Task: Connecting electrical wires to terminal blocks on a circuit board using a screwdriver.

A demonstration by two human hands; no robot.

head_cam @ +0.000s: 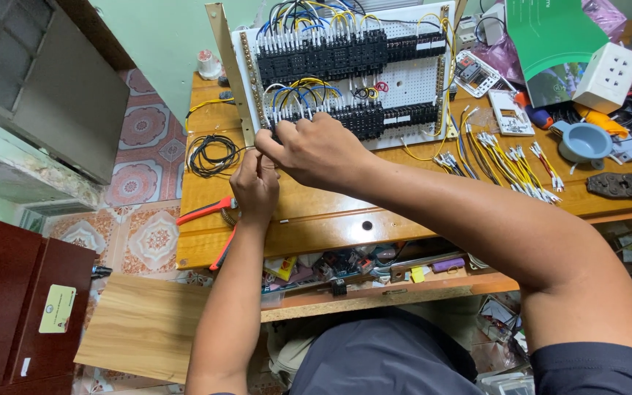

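Observation:
A white perforated panel [411, 80] with two rows of black terminal blocks [330, 55] and yellow, blue and black wires leans on the wooden table [316, 212]. My left hand [255, 184] and my right hand [316, 150] meet at the panel's lower left corner, fingers pinched together on a thin wire [250, 148] by the lower row of blocks [374, 117]. What the fingertips grip is mostly hidden.
A coil of black wire [212, 155] lies left of my hands, red-handled pliers [210, 212] at the table's front left. Cut yellow and white wires with ferrules [510, 164], a crimping tool [627, 185], a grey cup [583, 140] and a white socket box [607, 77] crowd the right. A cluttered shelf [374, 271] sits below.

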